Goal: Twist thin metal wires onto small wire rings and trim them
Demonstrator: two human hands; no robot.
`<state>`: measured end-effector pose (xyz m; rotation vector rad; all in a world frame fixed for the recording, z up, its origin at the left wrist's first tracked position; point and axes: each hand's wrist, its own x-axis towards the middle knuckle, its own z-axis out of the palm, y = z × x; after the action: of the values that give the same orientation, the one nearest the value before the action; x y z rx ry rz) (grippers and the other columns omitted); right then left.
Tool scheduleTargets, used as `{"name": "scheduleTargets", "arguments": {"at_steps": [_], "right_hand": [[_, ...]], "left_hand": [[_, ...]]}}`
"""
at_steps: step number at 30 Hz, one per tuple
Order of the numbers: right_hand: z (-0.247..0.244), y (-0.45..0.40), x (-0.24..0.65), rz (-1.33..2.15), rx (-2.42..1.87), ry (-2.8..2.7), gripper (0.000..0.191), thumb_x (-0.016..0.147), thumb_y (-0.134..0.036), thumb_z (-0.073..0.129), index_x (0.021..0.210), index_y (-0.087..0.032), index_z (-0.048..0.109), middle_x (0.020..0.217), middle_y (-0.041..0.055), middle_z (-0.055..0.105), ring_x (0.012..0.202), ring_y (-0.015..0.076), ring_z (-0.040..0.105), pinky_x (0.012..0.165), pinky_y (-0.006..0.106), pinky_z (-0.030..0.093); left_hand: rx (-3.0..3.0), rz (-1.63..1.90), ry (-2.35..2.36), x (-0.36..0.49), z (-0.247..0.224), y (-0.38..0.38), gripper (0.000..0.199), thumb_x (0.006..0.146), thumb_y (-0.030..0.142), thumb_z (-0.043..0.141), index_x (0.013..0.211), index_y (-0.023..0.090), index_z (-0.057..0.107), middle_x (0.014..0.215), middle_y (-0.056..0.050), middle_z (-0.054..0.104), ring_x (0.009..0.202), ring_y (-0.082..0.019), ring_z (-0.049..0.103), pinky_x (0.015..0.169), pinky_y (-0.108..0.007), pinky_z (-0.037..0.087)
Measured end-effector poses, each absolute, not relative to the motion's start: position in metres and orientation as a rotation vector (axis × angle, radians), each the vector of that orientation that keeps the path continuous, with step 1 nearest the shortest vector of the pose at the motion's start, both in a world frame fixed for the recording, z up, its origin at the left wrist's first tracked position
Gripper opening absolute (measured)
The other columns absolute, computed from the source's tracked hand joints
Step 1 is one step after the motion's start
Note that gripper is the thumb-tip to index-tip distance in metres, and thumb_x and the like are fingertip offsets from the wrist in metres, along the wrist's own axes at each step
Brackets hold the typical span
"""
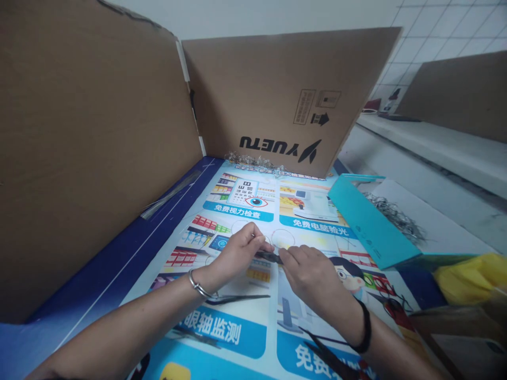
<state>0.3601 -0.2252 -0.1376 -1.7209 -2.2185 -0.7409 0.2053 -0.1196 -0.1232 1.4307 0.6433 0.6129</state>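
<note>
My left hand (249, 247) is closed in a pinch on the left end of a short, dark, thin strip (270, 257). My right hand (307, 269) grips the other end, its fingers curled over it. The strip's exact kind cannot be made out. Faint thin loops (283, 238) show just above the hands, perhaps fine wire. Below the left wrist lies a slim bundle of dark strands (240, 299). A dark pointed tool (327, 353), possibly scissors, rests under the right forearm, partly hidden by it.
Cardboard panels (277, 79) stand behind and at the left (91, 132). Silvery tangled strands (253, 160) lie at the back. A teal box (372, 221) with wiry grey strands (396, 214) sits at right, near a yellow bag (473, 279). A printed poster (273, 311) covers the table.
</note>
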Motion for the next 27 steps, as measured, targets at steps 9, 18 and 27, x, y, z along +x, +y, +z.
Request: {"name": "scheduleTargets", "arguments": {"at_steps": [9, 18, 27], "right_hand": [[-0.129, -0.228, 0.355, -0.368, -1.910, -2.236, 0.014, 0.081, -0.014, 0.053, 0.092, -0.017, 0.062, 0.074, 0.0037, 0.065, 0.066, 0.0170, 0.059, 0.056, 0.028, 0.034], [-0.119, -0.229, 0.354, -0.195, -1.978, -2.210, 0.008, 0.081, -0.020, 0.057, 0.087, -0.019, 0.063, 0.078, 0.0023, 0.068, 0.068, 0.0173, 0.063, 0.056, 0.026, 0.036], [-0.128, -0.226, 0.355, -0.260, -1.905, -2.176, 0.011, 0.081, -0.022, 0.058, 0.091, -0.018, 0.061, 0.082, 0.0051, 0.066, 0.075, 0.0185, 0.060, 0.064, 0.027, 0.039]], "left_hand": [[1.657, 0.601, 0.598, 0.202, -0.122, -0.119, 0.014, 0.088, 0.028, 0.045, 0.078, 0.019, 0.049, 0.081, -0.004, 0.068, 0.078, -0.016, 0.065, 0.074, -0.030, 0.050], [1.805, 0.566, 0.578, 0.199, -0.115, -0.118, 0.014, 0.087, 0.026, 0.045, 0.079, 0.020, 0.054, 0.081, -0.002, 0.068, 0.077, -0.015, 0.063, 0.073, -0.027, 0.047], [1.950, 0.559, 0.576, 0.194, -0.100, -0.112, 0.013, 0.088, 0.022, 0.044, 0.079, 0.020, 0.053, 0.080, -0.002, 0.068, 0.078, -0.014, 0.064, 0.071, -0.025, 0.046]]}}
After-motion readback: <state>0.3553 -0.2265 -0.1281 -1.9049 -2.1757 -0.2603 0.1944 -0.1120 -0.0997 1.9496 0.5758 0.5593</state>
